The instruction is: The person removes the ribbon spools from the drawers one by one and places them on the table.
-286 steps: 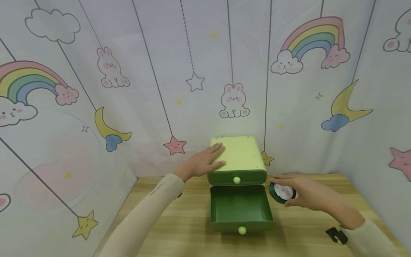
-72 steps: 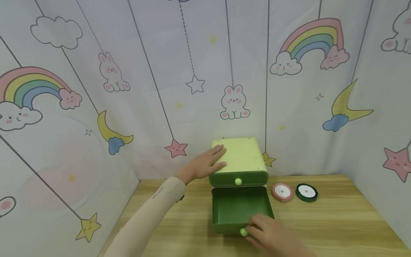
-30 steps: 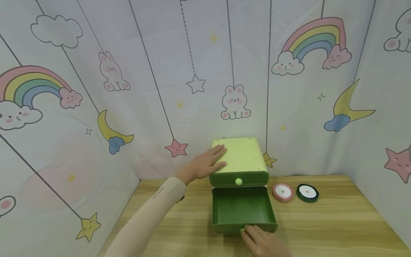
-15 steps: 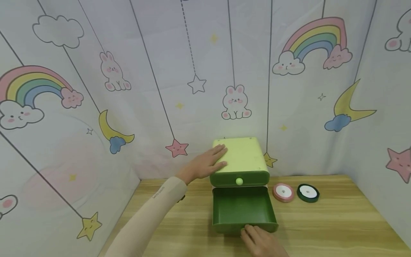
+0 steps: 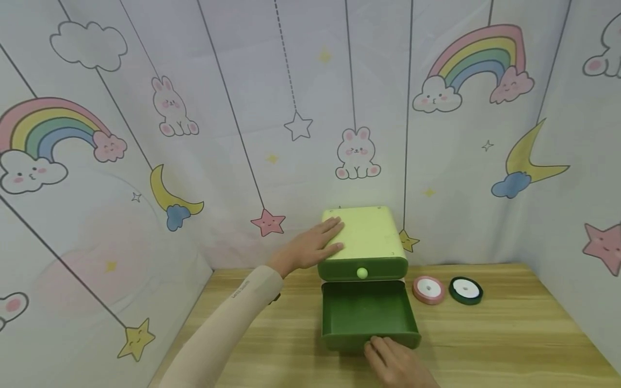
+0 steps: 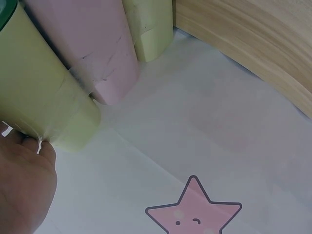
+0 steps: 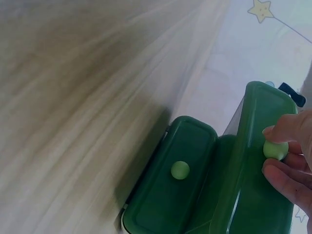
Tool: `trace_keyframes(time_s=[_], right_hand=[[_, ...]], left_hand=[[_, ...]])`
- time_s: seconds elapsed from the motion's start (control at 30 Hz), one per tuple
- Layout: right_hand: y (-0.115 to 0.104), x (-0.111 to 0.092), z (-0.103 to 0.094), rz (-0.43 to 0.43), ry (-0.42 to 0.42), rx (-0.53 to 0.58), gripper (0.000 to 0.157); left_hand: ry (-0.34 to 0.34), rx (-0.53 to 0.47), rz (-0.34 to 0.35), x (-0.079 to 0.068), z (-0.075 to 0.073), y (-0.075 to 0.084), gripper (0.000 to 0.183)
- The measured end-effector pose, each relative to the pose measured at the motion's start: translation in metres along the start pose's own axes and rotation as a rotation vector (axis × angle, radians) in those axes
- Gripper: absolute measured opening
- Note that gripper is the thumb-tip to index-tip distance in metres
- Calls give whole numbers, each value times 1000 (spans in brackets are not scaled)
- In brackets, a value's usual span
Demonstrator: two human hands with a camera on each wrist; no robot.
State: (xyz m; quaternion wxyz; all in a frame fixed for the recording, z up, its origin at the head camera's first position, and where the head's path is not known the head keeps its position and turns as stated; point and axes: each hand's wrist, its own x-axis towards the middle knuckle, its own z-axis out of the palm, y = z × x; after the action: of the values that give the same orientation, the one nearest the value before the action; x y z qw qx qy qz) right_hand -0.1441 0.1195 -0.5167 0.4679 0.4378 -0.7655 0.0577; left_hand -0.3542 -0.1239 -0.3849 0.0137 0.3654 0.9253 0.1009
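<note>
A small drawer cabinet (image 5: pixel 366 231) with a pale yellow top stands on the table. One green drawer (image 5: pixel 337 342) is pulled out, and bare green inside shows. My left hand (image 5: pixel 305 250) rests on the cabinet's top at its left side, fingers straight. In the left wrist view, yellow and pink tiers (image 6: pixel 92 44) appear beside that hand. With thumb and fingers, my right hand (image 5: pixel 398 364) pinches the light green knob (image 7: pixel 275 150) of the pulled-out drawer. Below it, another drawer front (image 7: pixel 170 195) with its own knob sits shut. The top drawer (image 5: pixel 337 269) is also shut.
To the cabinet's right, a pink ribbon spool (image 5: pixel 428 290) and a dark green ribbon spool (image 5: pixel 466 290) lie flat on the wooden table (image 5: pixel 509 334). A printed cloth wall (image 5: pixel 301 178) stands close behind and on both sides.
Earlier my right hand held the dark green spool beside the cabinet; now both spools lie on the table. That hand moved to the drawer knob and grips it. My left hand stayed on the top.
</note>
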Motion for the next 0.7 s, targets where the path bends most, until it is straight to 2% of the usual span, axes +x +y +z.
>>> trace_keyframes(time_s=[0.23,0.4,0.7], right_hand=[[3,6,-1,18,36,-4,47],[7,8,-1,55,42,23,44],[10,11,-5,97,-9,29,44]], left_hand=[[2,-8,3,0,-1,1,80],[7,-1,0,-1,-1,2,79],[13,9,0,-1,0,3,78]])
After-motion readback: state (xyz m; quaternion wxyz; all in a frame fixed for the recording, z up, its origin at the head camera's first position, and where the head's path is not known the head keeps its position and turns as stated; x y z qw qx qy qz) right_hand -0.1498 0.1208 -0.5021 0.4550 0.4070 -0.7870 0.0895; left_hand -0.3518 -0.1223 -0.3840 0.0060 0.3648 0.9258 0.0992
